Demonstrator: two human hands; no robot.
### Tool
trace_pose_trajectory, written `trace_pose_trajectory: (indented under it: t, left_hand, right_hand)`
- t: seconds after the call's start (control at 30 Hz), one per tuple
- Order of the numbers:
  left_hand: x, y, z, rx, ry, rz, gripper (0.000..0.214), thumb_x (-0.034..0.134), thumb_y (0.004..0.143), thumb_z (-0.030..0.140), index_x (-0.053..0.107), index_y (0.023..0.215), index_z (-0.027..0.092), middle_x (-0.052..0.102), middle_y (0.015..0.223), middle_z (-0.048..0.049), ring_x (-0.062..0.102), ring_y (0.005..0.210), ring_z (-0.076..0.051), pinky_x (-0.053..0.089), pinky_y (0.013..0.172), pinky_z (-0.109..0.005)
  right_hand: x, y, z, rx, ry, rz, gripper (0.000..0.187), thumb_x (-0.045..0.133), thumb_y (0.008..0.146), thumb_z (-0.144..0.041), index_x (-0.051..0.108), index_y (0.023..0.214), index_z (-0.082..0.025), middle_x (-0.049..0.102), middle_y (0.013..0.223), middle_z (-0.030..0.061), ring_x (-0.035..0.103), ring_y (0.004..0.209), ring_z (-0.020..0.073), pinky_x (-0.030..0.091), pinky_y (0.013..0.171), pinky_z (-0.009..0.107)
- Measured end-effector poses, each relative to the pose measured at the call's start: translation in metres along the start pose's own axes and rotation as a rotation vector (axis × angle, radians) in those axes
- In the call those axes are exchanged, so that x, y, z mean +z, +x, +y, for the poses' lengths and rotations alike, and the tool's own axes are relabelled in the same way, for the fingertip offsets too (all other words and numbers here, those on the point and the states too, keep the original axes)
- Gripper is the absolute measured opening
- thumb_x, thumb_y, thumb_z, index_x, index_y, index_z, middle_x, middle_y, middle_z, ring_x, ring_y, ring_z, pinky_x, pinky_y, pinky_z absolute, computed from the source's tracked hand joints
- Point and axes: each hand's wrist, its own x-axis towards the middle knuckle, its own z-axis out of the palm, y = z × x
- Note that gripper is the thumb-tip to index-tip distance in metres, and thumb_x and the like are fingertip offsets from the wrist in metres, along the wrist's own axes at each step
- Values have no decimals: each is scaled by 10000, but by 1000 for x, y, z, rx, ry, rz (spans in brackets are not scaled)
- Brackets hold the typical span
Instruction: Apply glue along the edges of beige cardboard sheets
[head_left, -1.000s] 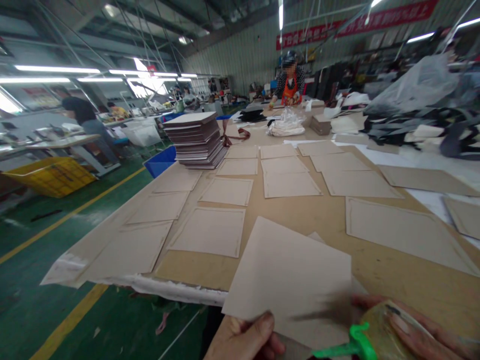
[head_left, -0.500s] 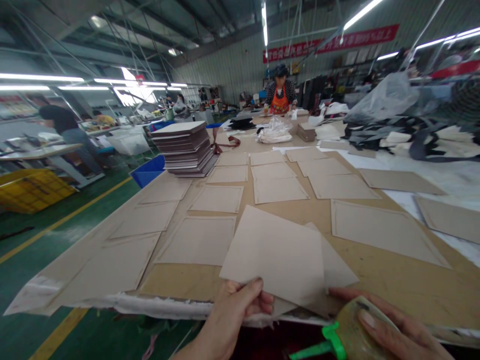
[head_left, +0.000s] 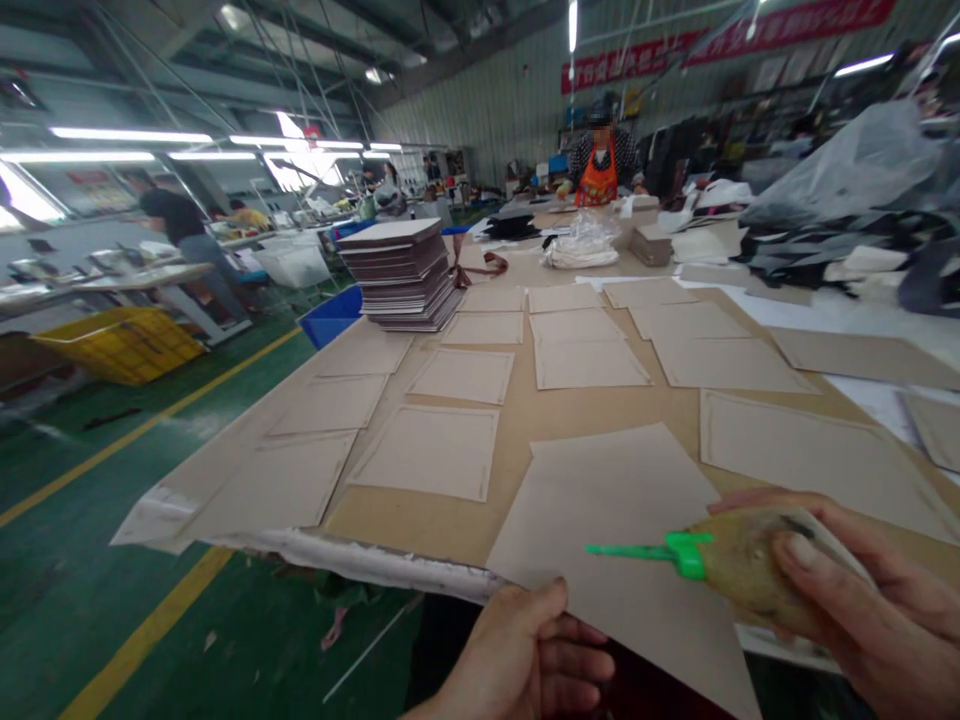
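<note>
Bottle (head_left: 750, 560) up now — gripped in the right hand (head_left: 874, 610), its green nozzle (head_left: 637, 552) lifted from low down to above the card (head_left: 600, 490), which overhangs the table (head_left: 409, 512), left hand (head_left: 517, 645) pinching its near edge — tool and work seemingly brought together.

I have the left hand (head_left: 525, 650) gripping a card (head_left: 600, 490) by its near edge, while the right hand (head_left: 847, 585) holds a squeeze bottle (head_left: 750, 560) with its green nozzle (head_left: 686, 555) pointing left over the card; I cannot tell whether the two touch. Ahead I see more cards (head_left: 431, 450) spread across the table (head_left: 427, 522), a tall stack (head_left: 401, 280) near its left edge and a co-worker (head_left: 600, 160) in an orange apron (head_left: 598, 185) beyond
</note>
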Motion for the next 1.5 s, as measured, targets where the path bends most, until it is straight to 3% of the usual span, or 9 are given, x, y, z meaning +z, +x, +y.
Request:
trace_pose_trajectory:
  t: [0.1, 0.2, 0.33, 0.47, 0.67, 1.03, 1.2, 1.5]
  left_hand:
    - [3, 9, -5, 33, -2, 18, 389, 496, 910, 366, 688, 887, 28, 677, 812, -132, 648, 575, -127, 496, 479, -186]
    - [7, 11, -5, 66, 17, 35, 364, 505, 908, 348, 687, 875, 34, 673, 786, -112, 647, 567, -117, 489, 470, -174]
    - [12, 9, -7, 100, 18, 74, 342, 502, 908, 337, 676, 856, 47, 676, 767, -108, 649, 556, -114, 480, 460, -167]
    - [13, 8, -10, 117, 6, 87, 320, 520, 894, 334, 678, 846, 60, 677, 741, -101, 642, 536, -112, 476, 450, -165]
    - [15, 9, -9, 121, 17, 111, 359, 507, 887, 334, 672, 749, 47, 664, 700, -108, 622, 498, -106, 463, 426, -163]
    - [15, 11, -11, 125, 11, 107, 381, 600, 802, 413, 664, 705, 50, 655, 694, -116, 616, 512, -111, 448, 449, -166]
    - [15, 11, -11, 122, 20, 111, 372, 497, 865, 328, 661, 695, 40, 633, 645, -110, 607, 497, -111, 454, 449, -174]
    - [16, 12, -8, 86, 44, 128, 421, 456, 902, 317, 657, 675, 25, 623, 645, -114, 596, 478, -96, 451, 432, -158]
  right_hand:
    - [21, 17, -15, -313, -331, -113, 341, 621, 843, -542, 652, 1014, -249, 643, 1008, 55, 606, 893, 263, 527, 694, 285]
    - [42, 29, -23, -538, -485, -240, 263, 611, 889, -451, 608, 1060, -251, 610, 1035, 40, 585, 935, 233, 488, 779, 297]
    - [63, 34, -29, -661, -572, -434, 152, 553, 952, -349, 546, 1049, -231, 582, 1014, 42, 565, 913, 199, 453, 781, 305]
    - [80, 37, -35, -751, -615, -500, 85, 516, 969, -284, 542, 994, -207, 568, 966, 43, 550, 872, 180, 433, 750, 290]
    - [94, 38, -49, -775, -653, -597, 101, 484, 980, -249, 526, 911, -188, 541, 904, 43, 523, 818, 175, 401, 712, 294]
    - [115, 49, -71, -945, -854, -660, 107, 499, 952, -241, 532, 874, -175, 553, 874, 49, 527, 807, 200, 414, 710, 320]
    - [112, 62, -70, -982, -952, -591, 117, 532, 940, -257, 520, 850, -183, 553, 897, 43, 539, 813, 205, 391, 707, 320]
    - [94, 97, -66, -832, -983, -482, 237, 479, 959, -345, 480, 779, -192, 535, 836, 30, 501, 733, 187, 328, 645, 302]
